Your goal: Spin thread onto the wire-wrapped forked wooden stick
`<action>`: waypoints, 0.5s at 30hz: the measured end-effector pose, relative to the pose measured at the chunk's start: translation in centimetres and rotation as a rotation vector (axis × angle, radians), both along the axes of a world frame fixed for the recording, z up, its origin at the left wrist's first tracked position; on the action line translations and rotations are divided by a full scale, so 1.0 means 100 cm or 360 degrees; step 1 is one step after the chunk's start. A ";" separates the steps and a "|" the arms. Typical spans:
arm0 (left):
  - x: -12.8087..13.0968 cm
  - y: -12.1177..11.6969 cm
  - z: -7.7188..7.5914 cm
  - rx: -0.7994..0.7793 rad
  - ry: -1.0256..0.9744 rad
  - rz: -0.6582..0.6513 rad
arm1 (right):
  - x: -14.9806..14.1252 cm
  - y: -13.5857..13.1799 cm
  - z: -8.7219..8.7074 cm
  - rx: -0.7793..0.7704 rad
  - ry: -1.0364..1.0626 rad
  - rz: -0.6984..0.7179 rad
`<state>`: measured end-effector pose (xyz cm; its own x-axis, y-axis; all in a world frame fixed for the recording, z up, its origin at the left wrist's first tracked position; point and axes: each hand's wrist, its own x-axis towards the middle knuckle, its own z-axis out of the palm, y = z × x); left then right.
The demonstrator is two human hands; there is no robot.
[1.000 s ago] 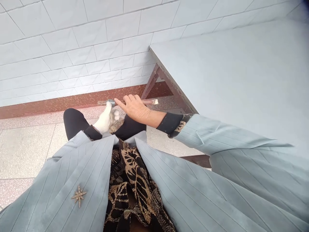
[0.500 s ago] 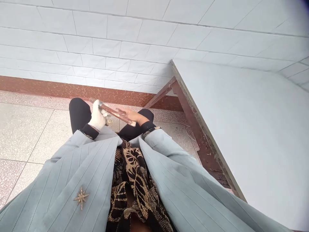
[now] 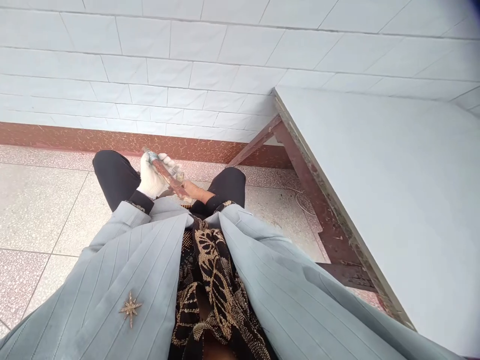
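Note:
A reddish-brown wooden stick [image 3: 167, 176] slants across my lap, with grey wire [image 3: 152, 156] wound around it near its far end. My left hand [image 3: 150, 177], in a white knitted glove, lies under the stick. Its fingers are stretched out beyond the wood, and the stick rests across the palm. My bare right hand [image 3: 193, 191] is closed around the near end, where the wood looks worn and pale. A small yellowish piece [image 3: 180, 176] shows beside the gloved fingers; what it is I cannot make out.
At right stands a white-topped table [image 3: 360, 175] with worn brown wooden legs [image 3: 300, 160]. A tiled wall [image 3: 142, 37] with a brown base strip [image 3: 56, 136] rises ahead. Thin pale cord [image 3: 304, 202] lies on the speckled floor [image 3: 48, 200] by the table.
The gloved left fingers have uncurled from around the stick. My right hand has closed on the near end, and that end has shifted left and slightly down. My knees are farther apart.

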<state>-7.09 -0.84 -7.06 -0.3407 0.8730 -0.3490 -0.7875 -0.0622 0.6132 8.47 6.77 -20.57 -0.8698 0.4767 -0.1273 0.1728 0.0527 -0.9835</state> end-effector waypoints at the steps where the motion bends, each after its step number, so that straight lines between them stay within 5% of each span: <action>1: -0.003 0.002 -0.002 -0.0003 0.0043 -0.0048 | 0.002 0.001 0.001 -0.0062 0.0001 -0.0055; 12: -0.041 0.058 -0.048 -0.0028 0.0288 -0.0318 | 0.018 0.027 0.047 -0.0274 0.0144 -0.0669; 15: -0.042 0.065 -0.065 -0.0236 0.0553 -0.0301 | 0.014 0.031 0.054 -0.0383 0.0203 -0.0723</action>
